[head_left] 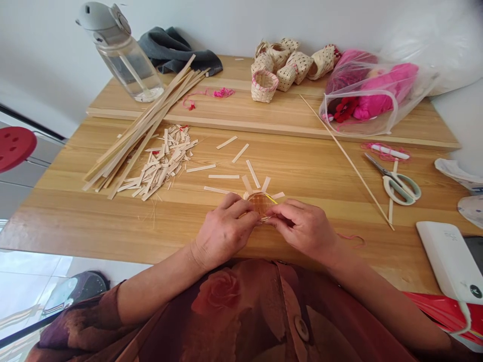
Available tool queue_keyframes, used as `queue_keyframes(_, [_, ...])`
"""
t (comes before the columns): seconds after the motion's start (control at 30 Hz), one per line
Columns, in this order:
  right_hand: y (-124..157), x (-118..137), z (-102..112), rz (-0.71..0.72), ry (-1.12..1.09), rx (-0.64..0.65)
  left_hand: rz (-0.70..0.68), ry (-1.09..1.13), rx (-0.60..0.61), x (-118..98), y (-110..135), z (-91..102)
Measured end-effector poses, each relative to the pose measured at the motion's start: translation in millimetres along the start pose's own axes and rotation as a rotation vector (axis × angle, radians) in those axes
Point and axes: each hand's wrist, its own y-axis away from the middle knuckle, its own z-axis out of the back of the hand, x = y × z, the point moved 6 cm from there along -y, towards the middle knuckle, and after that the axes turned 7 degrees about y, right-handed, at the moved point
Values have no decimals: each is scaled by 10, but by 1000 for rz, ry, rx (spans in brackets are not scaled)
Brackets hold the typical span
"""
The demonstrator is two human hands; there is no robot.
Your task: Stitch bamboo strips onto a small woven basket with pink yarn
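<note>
My left hand (223,229) and my right hand (302,225) meet near the table's front edge, both with fingers curled and pinched on a small woven bamboo piece (260,202). Pale strip ends stick out of its far side, and a thin yellow strand crosses it. Just beyond the piece lie several loose short bamboo strips (224,176). A heap of short cut strips (162,163) and a bundle of long bamboo strips (143,123) lie to the left.
Several finished small woven baskets (281,65) stand at the back. A plastic bag of pink yarn (372,93) sits back right, scissors (396,182) and a long thin stick (347,158) to the right, and a water bottle (123,53) and grey cloth (177,50) back left. A white device (451,261) lies front right.
</note>
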Motion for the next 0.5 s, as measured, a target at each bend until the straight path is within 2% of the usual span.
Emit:
queue_keyframes(0.23, [-8,14,-8,35,57,21,45,10,71,14,-49,-22])
queue_keyframes(0.5, [-21,24,-17,69,70,29,33,124,52,69,-89,14])
